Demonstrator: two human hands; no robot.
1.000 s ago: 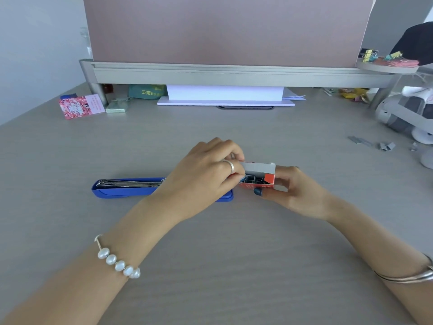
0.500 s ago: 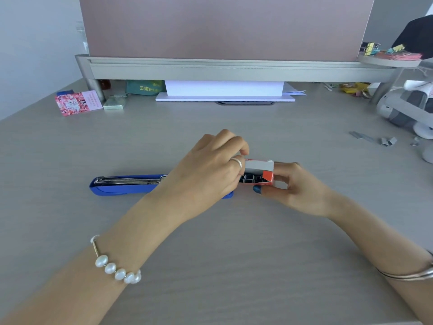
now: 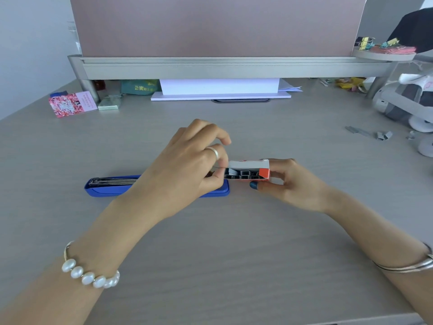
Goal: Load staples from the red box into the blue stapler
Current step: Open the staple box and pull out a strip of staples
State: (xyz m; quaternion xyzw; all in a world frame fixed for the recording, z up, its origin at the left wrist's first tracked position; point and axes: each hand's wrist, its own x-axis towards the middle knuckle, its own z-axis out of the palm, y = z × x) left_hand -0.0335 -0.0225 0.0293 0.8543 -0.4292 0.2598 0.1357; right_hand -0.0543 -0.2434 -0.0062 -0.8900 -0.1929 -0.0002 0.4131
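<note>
The blue stapler [image 3: 105, 190] lies opened flat on the desk, its metal staple track showing at the left end; my left hand covers its middle. My right hand [image 3: 290, 184] holds the small red and white staple box [image 3: 251, 165] just right of the stapler, its open end facing me with several staple strips [image 3: 244, 175] visible inside. My left hand [image 3: 187, 167] pinches a strip of staples at the box's left opening with thumb and fingertips.
Loose staple strips [image 3: 369, 133] lie on the desk at the right. A pink card packet [image 3: 70, 104] and a small green box [image 3: 109, 104] sit at the back left. A white paper stack [image 3: 220, 90] rests under the monitor riser [image 3: 210, 66]. A white device [image 3: 412, 102] stands far right.
My left fingers have lifted and spread slightly while the thumb and finger pinch at the box opening. The box and right hand have stayed in place.
</note>
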